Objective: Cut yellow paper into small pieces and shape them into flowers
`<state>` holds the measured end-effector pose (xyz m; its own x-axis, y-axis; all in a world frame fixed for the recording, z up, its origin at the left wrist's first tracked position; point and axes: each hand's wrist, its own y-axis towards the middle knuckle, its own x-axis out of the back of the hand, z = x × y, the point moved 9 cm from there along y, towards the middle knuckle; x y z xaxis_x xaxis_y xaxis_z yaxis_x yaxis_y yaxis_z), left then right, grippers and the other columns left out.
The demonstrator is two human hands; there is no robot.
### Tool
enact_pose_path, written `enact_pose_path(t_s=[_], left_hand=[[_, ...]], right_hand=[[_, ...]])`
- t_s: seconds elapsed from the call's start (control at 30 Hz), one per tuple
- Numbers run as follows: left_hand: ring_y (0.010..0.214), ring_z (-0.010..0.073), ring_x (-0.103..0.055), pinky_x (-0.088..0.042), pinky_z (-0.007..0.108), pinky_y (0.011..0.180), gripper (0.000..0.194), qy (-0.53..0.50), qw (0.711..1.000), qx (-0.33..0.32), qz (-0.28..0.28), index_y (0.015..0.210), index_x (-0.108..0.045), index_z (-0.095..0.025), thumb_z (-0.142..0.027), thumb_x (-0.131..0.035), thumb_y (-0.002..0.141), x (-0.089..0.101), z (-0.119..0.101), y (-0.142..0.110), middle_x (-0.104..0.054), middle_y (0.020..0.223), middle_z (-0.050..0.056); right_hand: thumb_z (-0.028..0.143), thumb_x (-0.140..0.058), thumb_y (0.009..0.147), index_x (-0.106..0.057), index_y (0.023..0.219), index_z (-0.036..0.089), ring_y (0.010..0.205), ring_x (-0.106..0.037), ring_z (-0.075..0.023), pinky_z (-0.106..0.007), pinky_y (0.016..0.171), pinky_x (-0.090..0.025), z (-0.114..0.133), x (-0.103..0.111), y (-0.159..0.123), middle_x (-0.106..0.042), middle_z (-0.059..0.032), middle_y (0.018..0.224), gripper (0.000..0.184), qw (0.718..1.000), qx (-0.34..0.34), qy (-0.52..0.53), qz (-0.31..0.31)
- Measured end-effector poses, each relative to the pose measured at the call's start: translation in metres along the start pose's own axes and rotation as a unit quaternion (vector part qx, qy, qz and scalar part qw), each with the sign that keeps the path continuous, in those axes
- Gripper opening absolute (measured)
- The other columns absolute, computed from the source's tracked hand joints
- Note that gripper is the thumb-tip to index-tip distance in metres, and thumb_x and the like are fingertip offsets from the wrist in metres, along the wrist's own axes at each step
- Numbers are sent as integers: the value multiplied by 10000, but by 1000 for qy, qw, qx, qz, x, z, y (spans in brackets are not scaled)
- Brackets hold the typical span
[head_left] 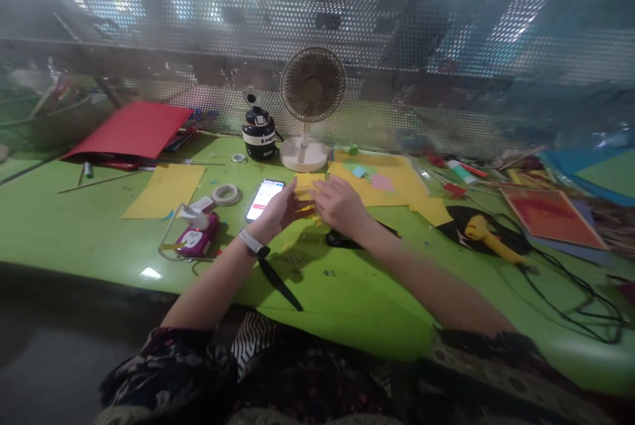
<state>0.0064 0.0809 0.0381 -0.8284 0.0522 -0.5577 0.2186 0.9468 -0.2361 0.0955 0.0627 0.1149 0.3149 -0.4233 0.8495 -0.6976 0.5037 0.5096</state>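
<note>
In the head view my hands meet over the green table, just in front of the fan's base. Fingers stretched toward the right, my left hand is closed on a small yellow paper piece. My right hand, fingers curled and pinched, is at the paper's right side; its fingertips are partly hidden. Yellow bits show below the fingers. Beside my left hand lies a lit phone. A black object sits partly under my right wrist. A black strap lies by my left wrist.
A white fan and a black bottle stand at the back. Leftward are a tape roll, purple power block and red folder. Rightward, a yellow glue gun trails a black cord; yellow sheets lie behind my hands.
</note>
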Motion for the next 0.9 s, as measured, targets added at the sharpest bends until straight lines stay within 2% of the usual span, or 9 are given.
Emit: enact_pose_path(t_s=[0.1,0.23,0.37,0.43,0.5,0.6,0.7,0.9], left_hand=[[815,166,-662,-576,334,796,144,3,1000,-28,12,932,-663,-106,-191,-551,902,-3,-1,-3,-700,957,96],[815,161,-667,-583,343,817,111,-13,998,-33,48,942,-664,-104,-154,-585,883,-10,5,-4,-686,923,77],[825,178,-693,-565,357,876,163,-28,993,12,114,977,-687,-99,-215,-630,877,-23,19,-6,-720,944,104],[862,199,-701,-549,383,911,280,-50,989,20,137,1021,-701,-117,-353,-621,893,-28,23,-8,-733,1001,116],[911,224,-704,-531,402,939,383,-52,985,15,162,1053,-711,-129,-457,-633,870,-32,25,-10,-739,1045,123],[945,217,-701,-495,396,996,351,-3,982,-8,190,1025,-728,-125,-338,-790,753,-38,25,-14,-742,1070,118],[930,191,-700,-484,380,1018,336,36,979,-15,198,965,-738,-103,-196,-856,664,-40,27,-16,-744,1054,111],[889,182,-705,-507,365,989,353,38,981,-17,191,961,-731,-82,-229,-860,667,-40,29,-16,-747,1001,115]], right_hand=[[209,-460,966,-706,1113,158,1137,-600,-267,-514,1073,-387,21,11,-23,-654,-147,1276,291,999,29,17,-29],[318,-505,974,-724,1010,219,1210,-567,-262,-501,1066,-424,2,24,-38,-619,-113,1327,243,985,-39,141,-88],[455,-590,917,-695,845,227,1221,-569,-264,-457,1044,-456,-26,22,-50,-609,-112,1319,262,931,-162,294,-146],[507,-618,883,-661,797,217,1163,-600,-262,-435,1021,-466,-33,18,-56,-647,-113,1237,305,897,-215,351,-164],[543,-629,859,-633,787,212,974,-656,-240,-392,906,-513,-36,8,-59,-701,-89,1010,338,869,-258,396,-146],[572,-658,816,-608,804,209,686,-610,-184,-316,682,-509,-37,-4,-64,-638,-15,723,367,843,-303,432,-102],[569,-672,799,-588,812,210,649,-577,-166,-287,626,-478,-40,-8,-70,-611,0,705,369,830,-320,445,-101],[538,-679,799,-575,831,218,692,-597,-178,-297,660,-487,-38,-9,-74,-623,-8,743,339,820,-322,461,-109]])
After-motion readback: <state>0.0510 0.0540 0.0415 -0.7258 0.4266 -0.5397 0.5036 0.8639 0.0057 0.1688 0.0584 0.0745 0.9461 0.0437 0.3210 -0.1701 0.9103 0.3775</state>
